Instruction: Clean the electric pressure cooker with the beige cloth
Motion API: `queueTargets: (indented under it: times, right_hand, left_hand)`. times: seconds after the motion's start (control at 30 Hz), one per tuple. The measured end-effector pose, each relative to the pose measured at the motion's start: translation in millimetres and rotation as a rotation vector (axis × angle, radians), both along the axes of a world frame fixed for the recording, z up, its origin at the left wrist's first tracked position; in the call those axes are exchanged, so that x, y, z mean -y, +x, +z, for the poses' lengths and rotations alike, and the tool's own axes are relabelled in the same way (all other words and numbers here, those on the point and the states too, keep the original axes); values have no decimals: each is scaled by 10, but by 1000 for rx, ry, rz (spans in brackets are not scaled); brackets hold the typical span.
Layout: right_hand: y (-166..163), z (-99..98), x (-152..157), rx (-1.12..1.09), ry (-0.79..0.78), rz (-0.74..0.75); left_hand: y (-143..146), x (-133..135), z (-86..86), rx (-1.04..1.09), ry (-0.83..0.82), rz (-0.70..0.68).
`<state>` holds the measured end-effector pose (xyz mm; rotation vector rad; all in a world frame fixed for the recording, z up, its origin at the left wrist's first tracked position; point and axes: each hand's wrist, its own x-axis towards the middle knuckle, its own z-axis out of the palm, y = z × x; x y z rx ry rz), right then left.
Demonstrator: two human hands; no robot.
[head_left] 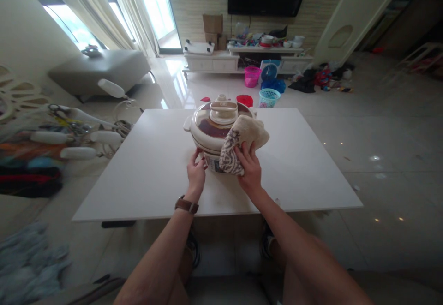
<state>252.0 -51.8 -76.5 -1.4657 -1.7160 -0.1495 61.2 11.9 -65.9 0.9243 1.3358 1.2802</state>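
A cream electric cooker (200, 140) with a brown-tinted glass lid (207, 128) and a big cream lid handle (223, 107) stands on the white table (148, 171). Low on its left side, my left hand (196, 171) grips the body with curled fingers, next to the control panel (216, 164). A beige cloth with a brown pattern (246, 129) drapes over the cooker's front right. My right hand (249, 169) holds this cloth against the cooker, its fingers bent over the fabric. Part of the panel is hidden behind the cloth.
Beyond the table are a pink basket (252, 77), a light blue basket (269, 97) and a red container (244, 100). A floor lamp with white shades (110, 88) lies close to the table's left edge. Farther back is a low cabinet (221, 63) with clutter.
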Motion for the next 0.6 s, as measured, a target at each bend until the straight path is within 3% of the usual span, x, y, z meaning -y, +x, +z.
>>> queueTargets:
  times: [0.17, 0.33, 0.47, 0.6]
  right_hand:
    - [-79, -50, 90, 213, -77, 107]
    - [247, -58, 115, 206, -80, 140]
    - [353, -225, 121, -83, -38, 78]
    - [16, -484, 206, -476, -56, -10]
  left_hand:
    - [16, 7, 20, 26, -5, 7]
    - [1, 8, 60, 17, -21, 6]
    - [-10, 6, 84, 16, -35, 5]
    - [-2, -1, 79, 16, -27, 11]
